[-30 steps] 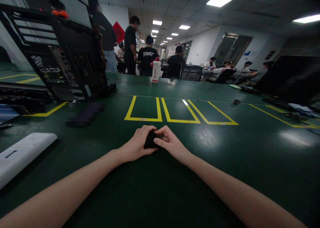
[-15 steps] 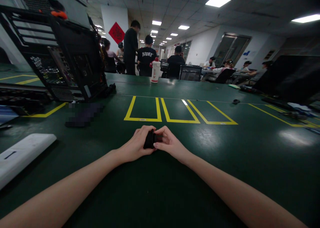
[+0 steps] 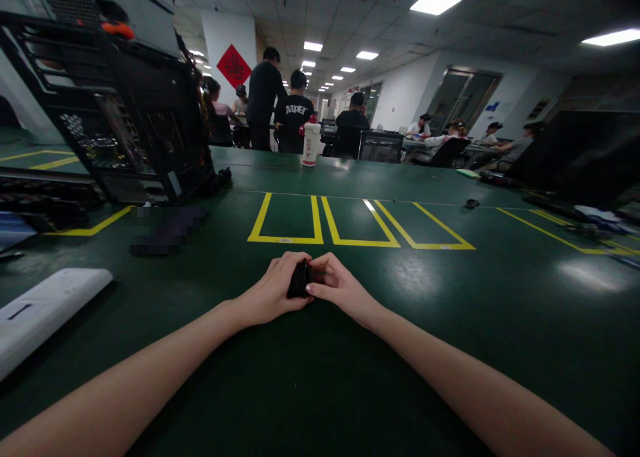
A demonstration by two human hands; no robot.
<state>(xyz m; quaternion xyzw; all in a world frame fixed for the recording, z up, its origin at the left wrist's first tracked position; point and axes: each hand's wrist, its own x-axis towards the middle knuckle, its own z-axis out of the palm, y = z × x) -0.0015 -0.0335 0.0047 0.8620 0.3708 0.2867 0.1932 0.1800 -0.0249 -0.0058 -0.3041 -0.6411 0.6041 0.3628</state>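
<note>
Both my hands rest together on the green table [image 3: 450,323], just short of the yellow taped boxes [image 3: 345,223]. A small black object [image 3: 300,280] sits between them. My left hand [image 3: 273,290] curls round its left side with the thumb under it. My right hand [image 3: 340,287] pinches its right side with thumb and fingers. Most of the object is hidden by my fingers, so I cannot make out what it is.
An open black computer case [image 3: 130,123] stands at the left, with a blurred dark item [image 3: 167,230] in front of it. A white flat device [image 3: 45,310] lies near left. A white bottle [image 3: 311,143] stands farther back. Several people work at far tables.
My hands have stayed in place on the small black object; the fingers of my right hand shifted slightly. People in the background have moved.
</note>
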